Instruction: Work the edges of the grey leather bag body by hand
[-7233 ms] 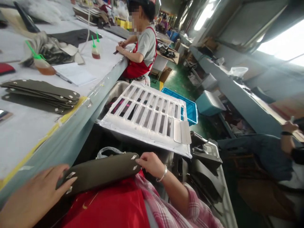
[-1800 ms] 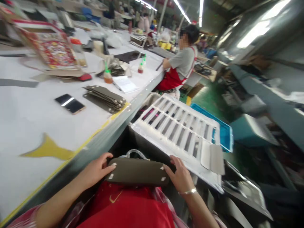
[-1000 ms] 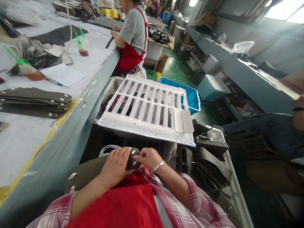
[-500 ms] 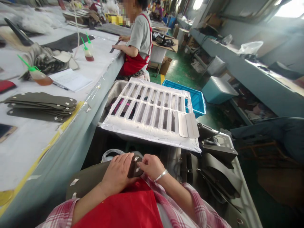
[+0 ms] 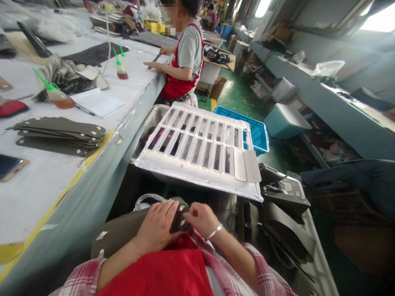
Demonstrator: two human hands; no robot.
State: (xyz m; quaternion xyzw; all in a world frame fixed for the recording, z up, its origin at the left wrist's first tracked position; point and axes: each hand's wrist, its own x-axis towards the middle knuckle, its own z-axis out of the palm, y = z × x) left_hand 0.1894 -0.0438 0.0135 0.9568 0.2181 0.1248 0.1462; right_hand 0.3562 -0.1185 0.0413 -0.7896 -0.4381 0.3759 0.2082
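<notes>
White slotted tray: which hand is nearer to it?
Right. The right hand sits just below the white slotted tray's near edge; the left hand lies farther left, on the olive piece.

Clearance around the lap and the long surface

Ahead of both hands: white slotted tray (image 5: pixel 197 148) spans the bin (image 5: pixel 154 115), blocking the way forward and down; a narrow dark gap lies open between its near edge and the hands. Left: the edge of the surface (image 5: pixel 40 193) rises close beside the left hand (image 5: pixel 159 228); bare cloth between the phone (image 5: pixel 9 166) and the stack of olive pieces (image 5: pixel 58 133). Right: dark leather parts (image 5: pixel 286 230) crowd the side next to the right hand (image 5: pixel 202 218). Farther along: glue bottles (image 5: pixel 57 94), papers (image 5: pixel 98 102), a co-worker (image 5: pixel 185 61).
</notes>
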